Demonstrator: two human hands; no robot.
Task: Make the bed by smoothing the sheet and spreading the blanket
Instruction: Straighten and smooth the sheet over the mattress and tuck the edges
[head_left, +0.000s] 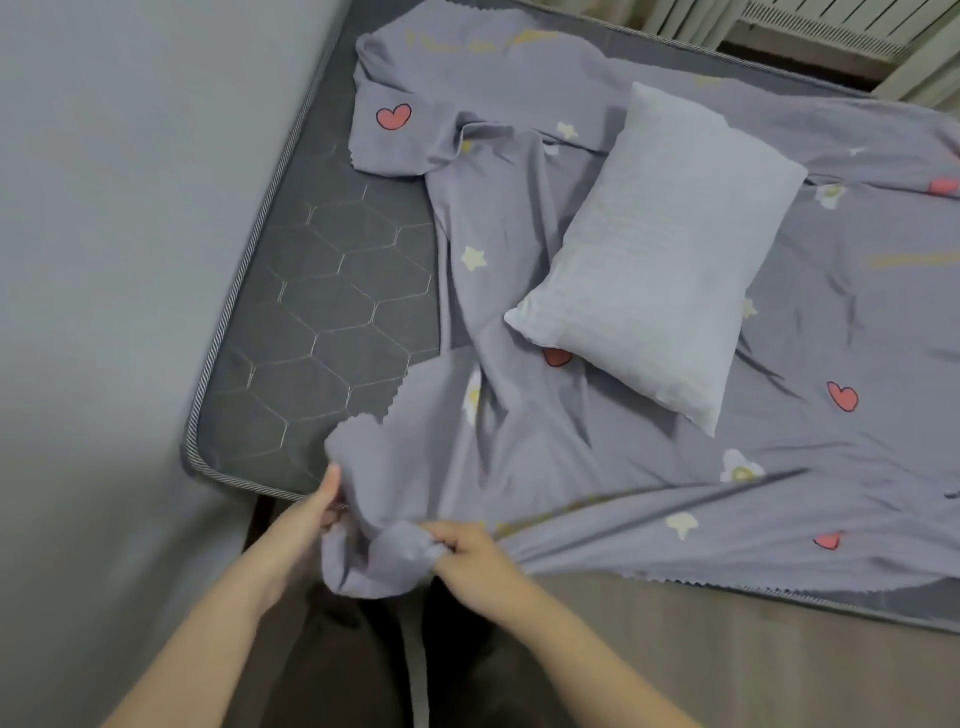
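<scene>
A lilac sheet printed with hearts, stars and flowers lies crumpled across a dark grey quilted mattress. The mattress's left part is bare, as the sheet is pulled away from that side. My left hand pinches the sheet's near corner at the mattress's front left corner. My right hand grips a bunched fold of the same corner just to the right. A pale grey pillow rests tilted on the sheet at the middle. No blanket can be told apart from the sheet.
A grey wall runs along the mattress's left side. A white radiator stands beyond the far edge. The beige bed base shows below the mattress's front edge, and dark floor lies under my arms.
</scene>
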